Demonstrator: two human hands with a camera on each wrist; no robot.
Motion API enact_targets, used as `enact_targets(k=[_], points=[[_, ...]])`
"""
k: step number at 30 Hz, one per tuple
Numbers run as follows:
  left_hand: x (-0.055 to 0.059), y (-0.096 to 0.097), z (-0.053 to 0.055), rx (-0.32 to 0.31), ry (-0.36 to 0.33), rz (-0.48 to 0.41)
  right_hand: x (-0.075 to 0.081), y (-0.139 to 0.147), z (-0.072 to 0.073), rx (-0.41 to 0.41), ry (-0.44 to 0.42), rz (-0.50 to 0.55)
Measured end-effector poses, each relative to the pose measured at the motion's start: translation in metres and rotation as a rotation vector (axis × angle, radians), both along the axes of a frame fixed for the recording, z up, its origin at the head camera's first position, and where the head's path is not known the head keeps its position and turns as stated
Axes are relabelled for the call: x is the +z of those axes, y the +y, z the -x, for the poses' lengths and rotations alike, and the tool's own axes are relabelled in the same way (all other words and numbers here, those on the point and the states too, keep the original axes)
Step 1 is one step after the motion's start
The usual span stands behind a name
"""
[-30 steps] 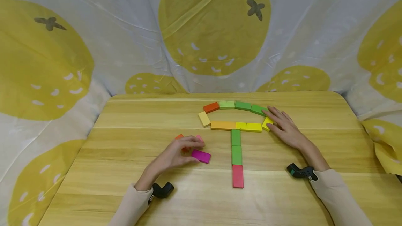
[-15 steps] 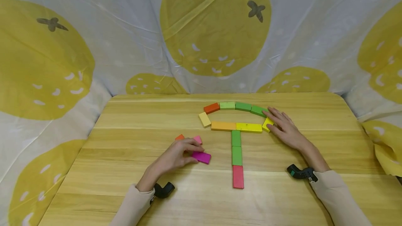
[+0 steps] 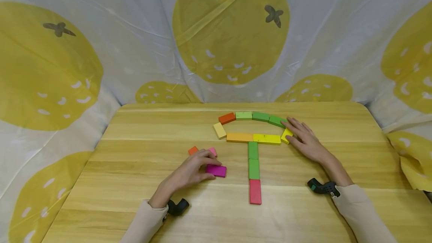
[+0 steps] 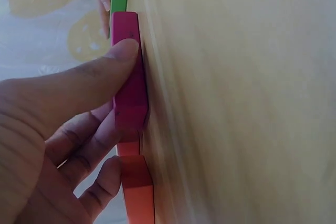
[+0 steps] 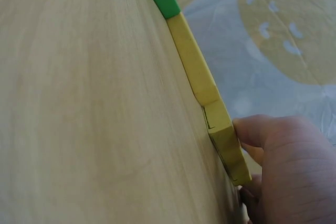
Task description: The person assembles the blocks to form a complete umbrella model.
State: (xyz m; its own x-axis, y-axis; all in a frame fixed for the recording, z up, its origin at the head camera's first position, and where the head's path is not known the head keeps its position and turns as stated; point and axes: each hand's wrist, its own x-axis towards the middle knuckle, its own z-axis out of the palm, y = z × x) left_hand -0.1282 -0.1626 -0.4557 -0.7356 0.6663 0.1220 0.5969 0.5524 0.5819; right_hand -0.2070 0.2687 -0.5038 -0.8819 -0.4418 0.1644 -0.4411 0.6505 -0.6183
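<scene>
In the head view my left hand (image 3: 189,170) pinches a magenta block (image 3: 218,171) flat on the table, between thumb and fingers. The left wrist view shows the thumb on the side of that magenta block (image 4: 130,85). Partly hidden behind this hand lie an orange block (image 3: 193,150) and a pink block (image 3: 213,151). My right hand (image 3: 306,141) rests at the right end of an arch of blocks, fingers mostly straight. Its thumb touches a tilted yellow block (image 3: 285,136), and a fingertip meets the end of a green block (image 3: 276,120).
A row of an orange-yellow block (image 3: 239,137) and a yellow block (image 3: 266,139) closes the arch below. Under it run two green blocks (image 3: 253,169) and a red block (image 3: 255,192). A fruit-print cloth (image 3: 229,29) hangs behind the wooden table (image 3: 128,141).
The left hand has shifted slightly and turned the magenta block a little, so it lies straighter. The pink and orange blocks show more. The right hand stays by the yellow block.
</scene>
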Motion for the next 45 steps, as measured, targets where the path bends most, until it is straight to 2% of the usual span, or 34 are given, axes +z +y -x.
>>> enact_targets(k=[4,11,15,18,23,27,30,36,39,45], points=[[-0.002,0.001,-0.001,0.008,0.015,0.010,-0.001,0.000,0.000,-0.003,0.004,0.003],[0.002,0.003,-0.006,0.012,0.026,0.061,-0.001,-0.002,0.000,-0.005,-0.003,0.003],[0.002,0.008,-0.008,-0.007,0.008,0.016,-0.002,-0.002,0.000,-0.003,-0.012,-0.001],[0.001,0.015,-0.009,-0.049,-0.071,-0.066,-0.002,-0.001,0.000,-0.006,-0.013,0.002],[0.003,0.028,-0.017,-0.132,-0.283,-0.195,-0.002,0.000,0.000,-0.011,-0.002,-0.003],[0.005,0.041,-0.025,-0.179,-0.400,-0.221,-0.002,0.001,0.001,-0.012,-0.003,-0.001],[0.005,0.048,-0.031,-0.221,-0.433,-0.203,-0.001,0.001,0.001,-0.011,-0.002,0.000],[-0.001,0.054,-0.037,-0.304,-0.379,-0.115,-0.001,-0.001,0.001,-0.012,-0.002,0.000],[-0.003,0.056,-0.039,-0.309,-0.347,-0.077,-0.001,-0.001,0.001,-0.011,-0.007,-0.001],[-0.003,0.058,-0.040,-0.306,-0.329,-0.039,-0.002,0.000,0.001,-0.010,-0.004,0.001]])
